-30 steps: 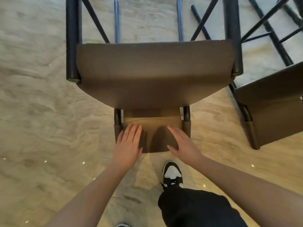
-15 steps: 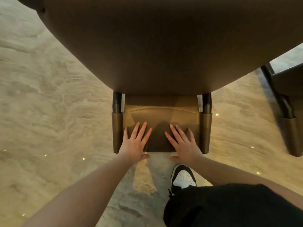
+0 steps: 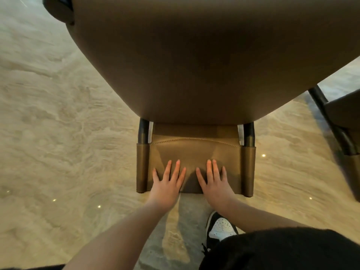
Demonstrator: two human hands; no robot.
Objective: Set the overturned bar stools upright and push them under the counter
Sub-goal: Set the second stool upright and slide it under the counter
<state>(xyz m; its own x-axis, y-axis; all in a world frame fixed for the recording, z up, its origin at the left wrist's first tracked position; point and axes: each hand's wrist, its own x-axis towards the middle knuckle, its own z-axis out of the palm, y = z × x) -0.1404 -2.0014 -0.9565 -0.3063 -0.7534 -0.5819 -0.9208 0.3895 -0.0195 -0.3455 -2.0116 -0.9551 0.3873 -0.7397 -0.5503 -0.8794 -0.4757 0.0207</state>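
Stool: brown leather bar stool with black metal legs (image 3: 194, 61) lies tipped on the marbled floor (image 3: 58, 123), backrest panel (image 3: 194, 152) nearest the person.
Axis: long axis runs away from the person.
Hands: left hand (image 3: 167, 184) and right hand (image 3: 214, 184) flat on the backrest panel, fingers spread, gripping nothing.
Advice: curl the fingers under the panel's near edge, lift evenly, pivot on the feet.

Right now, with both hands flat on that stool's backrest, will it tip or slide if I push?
Probably slides: the floor looks polished, showing light reflections. The backrest looks like a leather sling between two posts, so it may give a little under the left hand and right hand. The stool is tall and pushed high, so it could tip forward.
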